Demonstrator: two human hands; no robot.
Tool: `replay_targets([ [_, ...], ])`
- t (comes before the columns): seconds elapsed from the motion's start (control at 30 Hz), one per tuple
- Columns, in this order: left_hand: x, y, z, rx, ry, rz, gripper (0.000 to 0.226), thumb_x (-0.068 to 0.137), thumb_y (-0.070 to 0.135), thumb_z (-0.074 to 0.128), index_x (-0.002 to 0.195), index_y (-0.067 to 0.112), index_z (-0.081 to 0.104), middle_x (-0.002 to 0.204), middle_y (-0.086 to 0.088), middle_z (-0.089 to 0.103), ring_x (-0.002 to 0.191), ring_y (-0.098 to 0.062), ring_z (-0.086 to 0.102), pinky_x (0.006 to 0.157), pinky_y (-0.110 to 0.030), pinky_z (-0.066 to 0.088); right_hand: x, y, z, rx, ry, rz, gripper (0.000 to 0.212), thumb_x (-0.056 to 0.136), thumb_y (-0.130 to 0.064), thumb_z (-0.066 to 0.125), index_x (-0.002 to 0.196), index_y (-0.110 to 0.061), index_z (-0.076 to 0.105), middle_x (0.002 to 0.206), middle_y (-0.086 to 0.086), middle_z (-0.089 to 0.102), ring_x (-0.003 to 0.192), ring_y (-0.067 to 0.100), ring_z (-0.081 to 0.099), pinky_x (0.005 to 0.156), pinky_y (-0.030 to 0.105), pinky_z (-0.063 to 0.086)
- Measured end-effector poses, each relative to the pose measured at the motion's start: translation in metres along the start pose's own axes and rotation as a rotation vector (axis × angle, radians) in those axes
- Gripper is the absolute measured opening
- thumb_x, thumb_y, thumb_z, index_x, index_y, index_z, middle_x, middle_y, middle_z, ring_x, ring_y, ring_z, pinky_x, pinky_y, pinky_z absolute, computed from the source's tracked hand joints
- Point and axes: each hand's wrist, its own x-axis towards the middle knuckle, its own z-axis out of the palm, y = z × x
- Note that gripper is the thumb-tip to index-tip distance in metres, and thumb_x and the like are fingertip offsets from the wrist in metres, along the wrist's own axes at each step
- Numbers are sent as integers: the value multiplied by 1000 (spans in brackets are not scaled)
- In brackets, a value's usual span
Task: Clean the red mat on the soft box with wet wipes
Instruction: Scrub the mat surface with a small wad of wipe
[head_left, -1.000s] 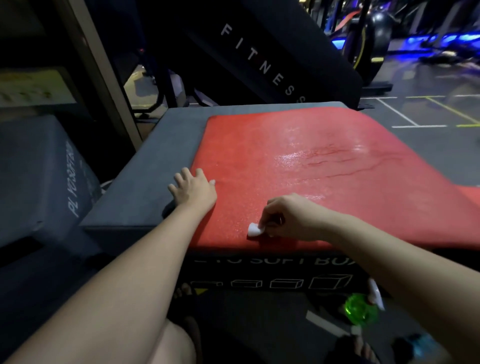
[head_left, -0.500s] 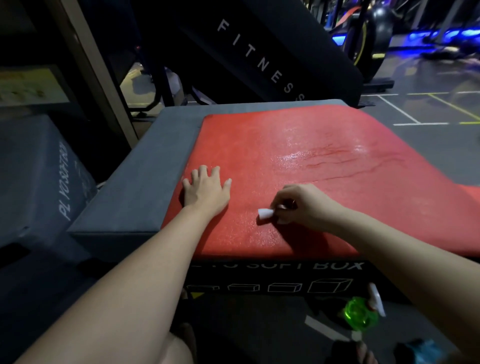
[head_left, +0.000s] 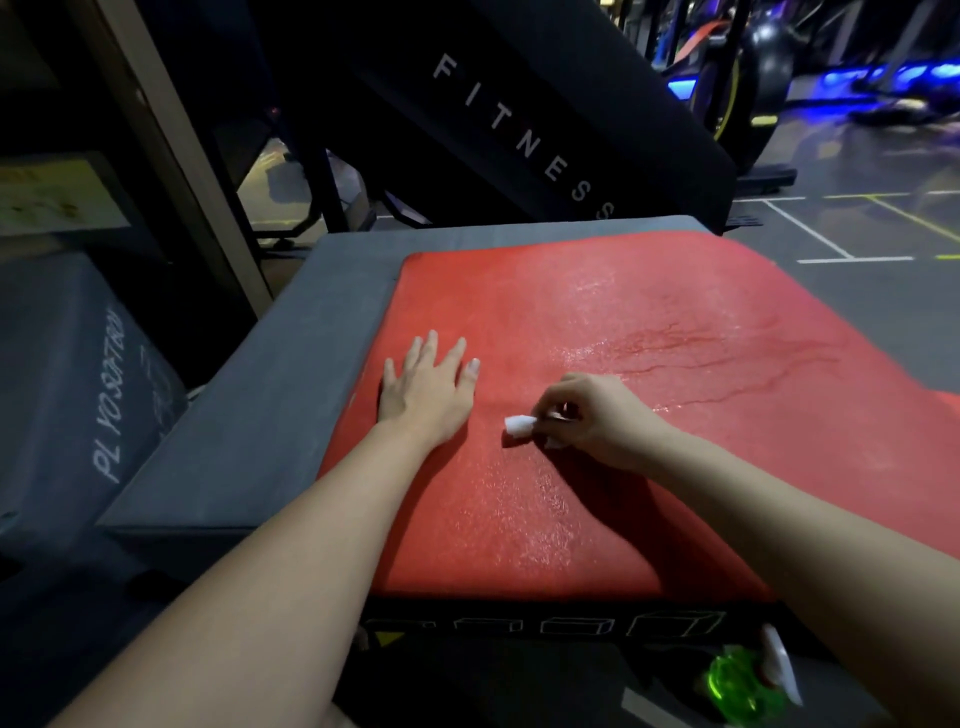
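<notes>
Atop the grey soft box (head_left: 291, 374), the red mat (head_left: 649, 322) is pinned near its 9 o'clock edge by the left hand (head_left: 428, 392), fingers spread flat, evidently to stop slippage while the right hand (head_left: 592, 421) pinches a wadded wet wipe (head_left: 519, 427) against its surface.

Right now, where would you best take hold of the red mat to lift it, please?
Probably the left edge of the red mat, coming from the left across the bare grey margin of the soft box: it lies flat and exposed there, so fingers could slide under. The left hand rests flat inside that edge and would need to lift first.
</notes>
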Motion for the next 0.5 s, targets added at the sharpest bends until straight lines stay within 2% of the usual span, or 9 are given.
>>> replay_targets([
  [0.1,13,1,1,5,1,4,57,107,55,22,161,36,24,171,-2,11,158,-19,6,126,-51,3,13,4,-1,-13,-26,-23,12,77,-23,79,89,-25,76,85,-1,65,75,14,59,67,28,43],
  [0.23,25,0,0,10,0,31,57,107,55,22,160,38,23,171,0,13,157,-18,8,126,-51,4,21,0,-20,99,-390,-66,12,79,-28,79,90,-29,79,82,-4,71,73,8,63,65,22,45],
  [0.27,27,-2,0,16,-1,37,56,107,55,23,161,38,23,171,0,13,157,-17,8,126,-50,4,24,2,-20,100,-417,-72,11,79,-28,79,90,-29,79,83,-4,71,72,5,63,64,19,44],
  [0.3,29,-5,0,20,-5,42,56,107,55,23,161,38,23,171,0,13,157,-17,8,126,-50,4,28,4,-18,92,-385,-81,10,80,-28,79,90,-29,79,82,-4,71,71,2,61,62,17,43],
  [0.37,31,-13,3,33,-26,50,56,107,54,22,161,38,22,171,1,11,158,-16,6,126,-51,4,39,11,-10,60,-206,-89,12,78,-25,80,90,-27,79,81,-4,68,70,4,59,62,18,41],
  [0.5,30,-23,15,66,-71,71,58,106,58,19,161,40,16,172,3,6,158,-14,0,126,-51,-2,58,27,2,-49,76,11,20,73,-21,82,93,-25,78,87,0,65,80,17,59,67,27,39],
])
